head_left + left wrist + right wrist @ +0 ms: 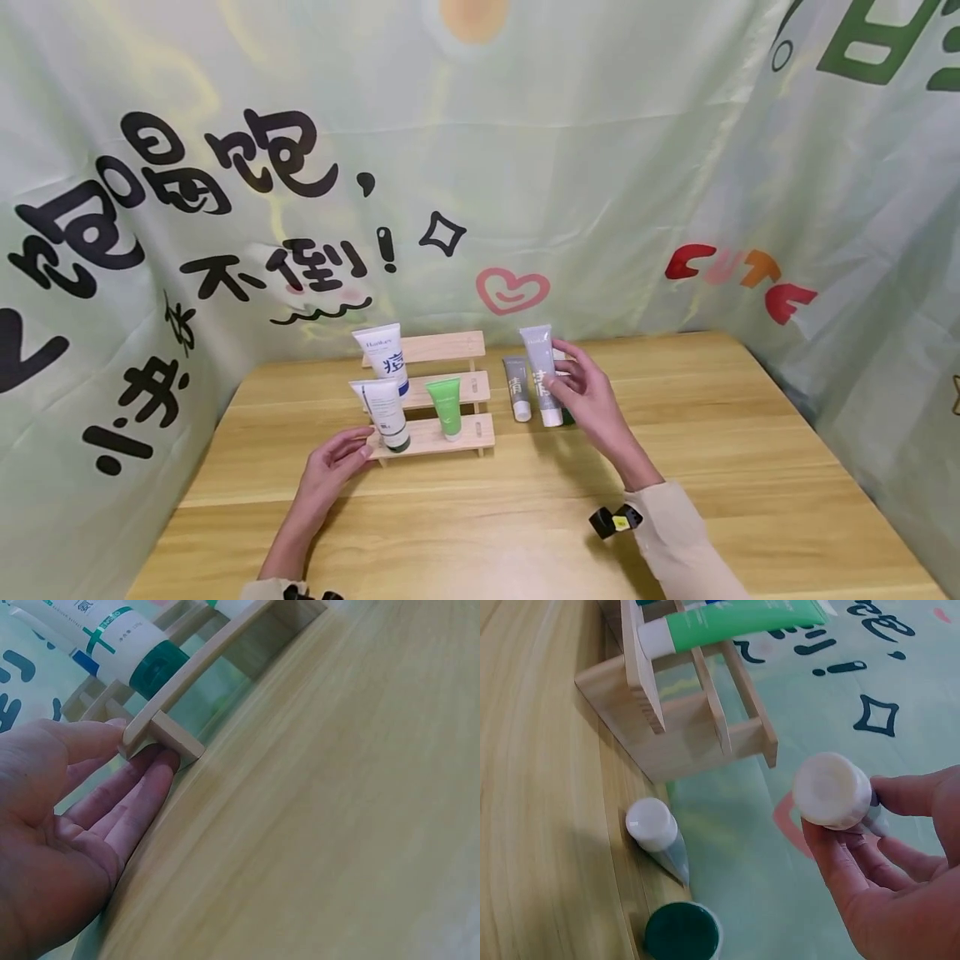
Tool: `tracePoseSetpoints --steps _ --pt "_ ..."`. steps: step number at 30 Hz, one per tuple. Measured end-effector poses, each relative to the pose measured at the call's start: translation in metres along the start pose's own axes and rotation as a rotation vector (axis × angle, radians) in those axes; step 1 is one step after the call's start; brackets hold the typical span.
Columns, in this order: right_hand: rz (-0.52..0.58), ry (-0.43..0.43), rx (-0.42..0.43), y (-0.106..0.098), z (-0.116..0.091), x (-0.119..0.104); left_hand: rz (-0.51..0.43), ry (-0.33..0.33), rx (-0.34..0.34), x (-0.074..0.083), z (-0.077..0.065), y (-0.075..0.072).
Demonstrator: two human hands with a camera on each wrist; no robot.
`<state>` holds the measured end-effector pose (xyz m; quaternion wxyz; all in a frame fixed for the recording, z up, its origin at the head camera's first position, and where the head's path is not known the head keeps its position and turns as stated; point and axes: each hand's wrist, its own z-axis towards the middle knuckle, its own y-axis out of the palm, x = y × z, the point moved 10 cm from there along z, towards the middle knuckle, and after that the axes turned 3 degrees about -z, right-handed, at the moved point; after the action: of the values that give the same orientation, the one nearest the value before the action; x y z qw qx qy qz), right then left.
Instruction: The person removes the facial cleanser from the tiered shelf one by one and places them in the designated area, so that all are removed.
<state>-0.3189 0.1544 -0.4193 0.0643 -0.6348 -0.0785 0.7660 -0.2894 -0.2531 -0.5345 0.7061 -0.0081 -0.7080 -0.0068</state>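
Observation:
My left hand (pixel 330 467) holds the left end of a three-tier wooden rack (pixel 472 435), thumb on the front step and fingers below it. On this step stand a white tube with a dark green cap (pixel 384 410) and a small green tube (pixel 447 405). A white tube with blue print (pixel 378 350) stands behind them. My right hand (pixel 592 404) pinches a grey tube (pixel 537 354) between thumb and fingers, its white cap (pixel 831 791) downward, raised off the table. Beside it a second grey tube (pixel 517 387) stands on its cap.
A tube with a green cap (pixel 682 932) stands on the wooden table (pixel 510 517) near the second grey tube, mostly hidden behind my right hand in the head view. A printed fabric backdrop (pixel 600 208) surrounds the table's back and sides.

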Motion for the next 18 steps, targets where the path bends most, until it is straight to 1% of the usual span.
tracePoseSetpoints --steps 3,7,11,14,18 --pt "-0.043 0.004 0.052 -0.011 -0.002 0.004 0.001 -0.013 0.002 -0.002 -0.001 -0.001" --pt "-0.077 -0.028 0.123 -0.026 0.001 0.004 0.000 -0.005 -0.001 0.000 0.000 -0.002" --pt "-0.066 -0.030 0.173 -0.043 0.002 0.008 0.009 0.001 -0.003 0.001 0.001 -0.001" --pt "-0.053 -0.015 0.174 -0.052 0.003 0.012 0.010 -0.002 -0.002 0.002 0.001 0.000" --pt "-0.094 0.019 0.140 -0.060 0.004 0.020 0.007 -0.011 0.004 0.001 0.000 -0.001"
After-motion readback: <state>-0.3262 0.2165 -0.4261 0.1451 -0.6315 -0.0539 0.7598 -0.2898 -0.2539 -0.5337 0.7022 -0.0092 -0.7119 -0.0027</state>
